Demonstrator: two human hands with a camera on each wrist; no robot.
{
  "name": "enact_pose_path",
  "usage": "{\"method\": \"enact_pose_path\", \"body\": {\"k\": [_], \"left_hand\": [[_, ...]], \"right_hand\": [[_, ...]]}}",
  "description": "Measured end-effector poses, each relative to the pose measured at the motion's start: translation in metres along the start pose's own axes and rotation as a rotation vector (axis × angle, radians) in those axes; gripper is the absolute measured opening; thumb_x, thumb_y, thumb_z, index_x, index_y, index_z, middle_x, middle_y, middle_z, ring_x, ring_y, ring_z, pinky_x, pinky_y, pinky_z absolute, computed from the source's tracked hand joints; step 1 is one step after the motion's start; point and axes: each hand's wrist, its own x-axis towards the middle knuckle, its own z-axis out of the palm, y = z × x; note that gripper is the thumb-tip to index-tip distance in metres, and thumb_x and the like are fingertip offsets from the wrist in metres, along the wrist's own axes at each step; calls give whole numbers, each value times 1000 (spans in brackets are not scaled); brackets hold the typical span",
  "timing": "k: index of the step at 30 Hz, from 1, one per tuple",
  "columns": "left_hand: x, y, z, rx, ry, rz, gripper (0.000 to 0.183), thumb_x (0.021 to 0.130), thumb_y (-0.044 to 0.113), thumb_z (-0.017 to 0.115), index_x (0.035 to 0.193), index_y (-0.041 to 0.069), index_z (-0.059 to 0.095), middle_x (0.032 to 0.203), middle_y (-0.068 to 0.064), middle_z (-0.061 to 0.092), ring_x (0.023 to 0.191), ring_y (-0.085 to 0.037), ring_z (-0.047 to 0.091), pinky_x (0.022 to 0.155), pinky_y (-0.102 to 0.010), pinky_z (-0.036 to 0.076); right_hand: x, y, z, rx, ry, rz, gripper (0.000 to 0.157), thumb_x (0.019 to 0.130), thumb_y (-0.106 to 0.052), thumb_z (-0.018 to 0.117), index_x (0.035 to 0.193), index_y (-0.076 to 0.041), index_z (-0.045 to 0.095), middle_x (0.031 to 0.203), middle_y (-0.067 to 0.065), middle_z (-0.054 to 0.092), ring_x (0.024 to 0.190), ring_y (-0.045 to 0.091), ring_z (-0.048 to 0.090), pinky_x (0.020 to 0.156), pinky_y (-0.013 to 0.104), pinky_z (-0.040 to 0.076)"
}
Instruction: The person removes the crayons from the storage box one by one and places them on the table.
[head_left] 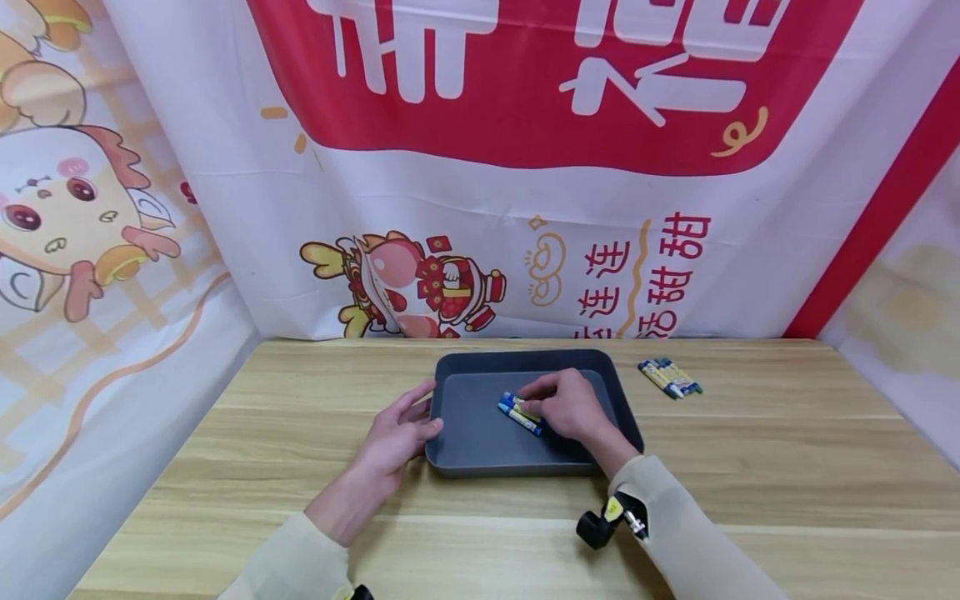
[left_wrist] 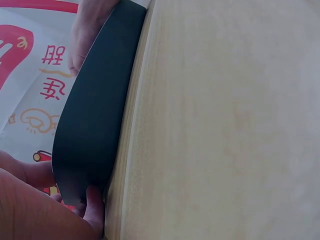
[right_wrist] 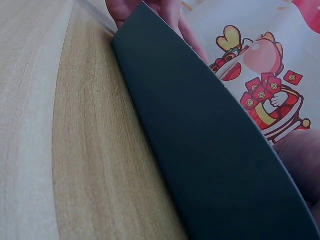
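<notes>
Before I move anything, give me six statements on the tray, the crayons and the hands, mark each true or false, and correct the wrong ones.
1. The tray stands on the table. True.
2. The left hand touches the tray. True.
3. The tray is upside down. False: its open side faces up.
4. The right hand has its fingers at the crayons in the tray. True.
5. Every crayon is in the tray. False: other crayons lie on the table, to the tray's right.
6. The left hand is on the crayons outside the tray. False: it is at the tray's left end, away from them.
</notes>
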Motion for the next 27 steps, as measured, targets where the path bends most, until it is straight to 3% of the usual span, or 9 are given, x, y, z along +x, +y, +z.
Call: {"method": "enact_pose_path", "body": {"k": [7, 14, 22, 27], "left_hand": [[0, -1, 0, 3, 1, -3, 65, 103, 0, 59, 163, 20, 44, 168, -22, 40, 148, -39, 50, 119, -56, 45], [1, 0, 0, 8, 4, -16, 64, 104, 1, 59, 162, 22, 44, 169, -21, 39, 149, -39, 49, 120, -57, 44], [2, 0, 1, 12, 12, -17, 64, 104, 1, 59, 162, 23, 45, 168, -21, 41, 149, -38, 50, 121, -56, 44], [1, 0, 1, 11, 10, -19, 64, 104, 1, 59, 162, 23, 44, 169, -21, 40, 149, -38, 50, 121, -57, 44]], "right_hand": [[-1, 2, 0, 42, 14, -6, 15, 96, -13, 78, 109, -16, 85, 109, 5, 78, 99, 20, 67, 86, 37, 56], [-2, 3, -6, 56, 59, -17, 15, 98, -15, 76, 111, -15, 85, 118, 7, 78, 104, 21, 68, 88, 38, 57], [-2, 5, -19, 77, 98, -50, 13, 97, -18, 77, 107, -18, 85, 115, 5, 80, 99, 21, 66, 81, 30, 52], [-3, 8, -32, 77, 113, -77, 16, 99, -18, 74, 112, -17, 84, 119, 8, 79, 103, 23, 65, 84, 31, 50]]}}
